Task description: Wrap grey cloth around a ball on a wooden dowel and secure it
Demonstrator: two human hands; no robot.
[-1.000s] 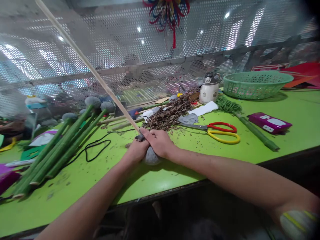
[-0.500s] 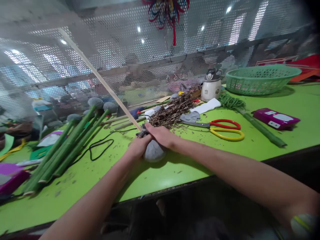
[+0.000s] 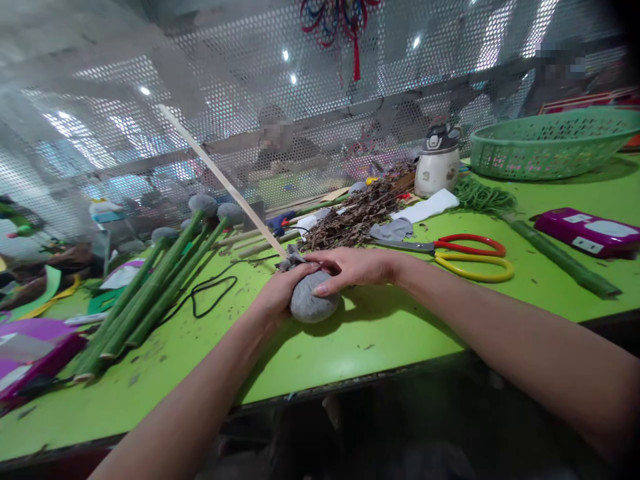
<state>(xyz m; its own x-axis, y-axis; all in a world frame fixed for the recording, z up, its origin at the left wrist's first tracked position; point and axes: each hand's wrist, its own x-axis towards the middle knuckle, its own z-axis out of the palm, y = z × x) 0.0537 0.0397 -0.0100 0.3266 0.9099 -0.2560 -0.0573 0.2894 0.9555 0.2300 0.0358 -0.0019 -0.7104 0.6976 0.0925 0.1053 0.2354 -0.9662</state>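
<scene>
A stuffed grey cloth ball [image 3: 314, 301] sits between both my hands just above the green table. Its gathered cloth end [image 3: 293, 257] is bunched around a pale wooden stick [image 3: 220, 177] that slants up to the left. My left hand [image 3: 280, 288] is closed around the neck where ball and stick meet. My right hand [image 3: 345, 268] rests on the ball, thumb on its near side and fingers across the top by the neck. Beyond them lies a pile of dried leaves and stems [image 3: 345, 217].
Green-handled sticks [image 3: 145, 293] with grey ball heads lie left, beside a black cord [image 3: 215, 288]. Right are scissors [image 3: 470, 255], grey cloth [image 3: 395, 230], a white bottle [image 3: 436, 167], green string [image 3: 483, 195], a green stem [image 3: 565, 257], a purple box [image 3: 587, 230] and a green basket [image 3: 545, 150].
My right hand has shifted from the neck onto the ball, its thumb now on the near side. The stick leans at a slightly different angle. The whole view has shifted a little.
</scene>
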